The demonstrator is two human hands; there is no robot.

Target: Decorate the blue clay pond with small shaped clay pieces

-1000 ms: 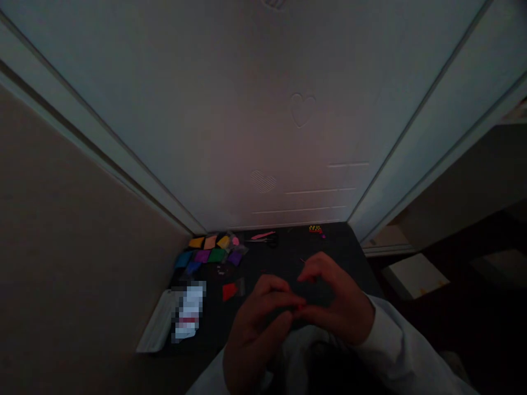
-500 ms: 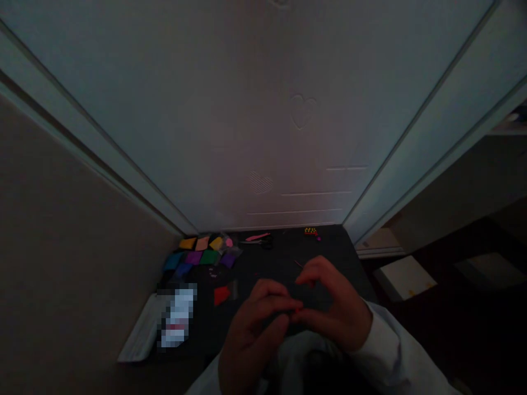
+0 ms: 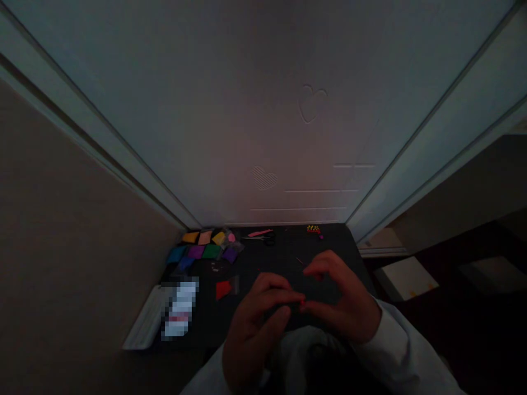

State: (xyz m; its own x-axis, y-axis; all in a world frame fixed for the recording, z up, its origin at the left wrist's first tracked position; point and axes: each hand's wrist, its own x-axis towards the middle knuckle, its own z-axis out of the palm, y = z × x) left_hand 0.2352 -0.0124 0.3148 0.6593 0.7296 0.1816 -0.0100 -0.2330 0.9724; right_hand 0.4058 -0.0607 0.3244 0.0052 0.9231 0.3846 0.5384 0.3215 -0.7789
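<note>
Dim light. From where I stand, both hands are raised over the near side of the dark table (image 3: 284, 252). A small red bit (image 3: 302, 301) sits where they meet, between a fingertip of the left hand (image 3: 263, 323) and the thumb of the right hand (image 3: 346, 302) (too small for me to read its shape).

Left hand: fingers reach toward the red bit, thumb below and behind; whether it pinches anything by itself, I cannot tell. Right hand: spread, index finger arched well above its thumb, a clear gap between.

On the table: a red packet (image 3: 223, 289) lies left of the left hand. Beyond it, small pale bits (image 3: 215, 267), then a cluster of coloured packets (image 3: 211, 252) in the far left corner (orange, peach, yellow, green, purple and blue among them). Scissors (image 3: 269, 239) lie near the back edge, a pink strip (image 3: 260, 233) just behind. Farther right, a yellow-dotted piece (image 3: 313, 228) with a purple bit (image 3: 321, 236) beside it. A thin stick (image 3: 300, 260) shows just past the right index fingertip. Near left: a white pack (image 3: 142, 329), next to a blurred packet (image 3: 181, 310).
</note>
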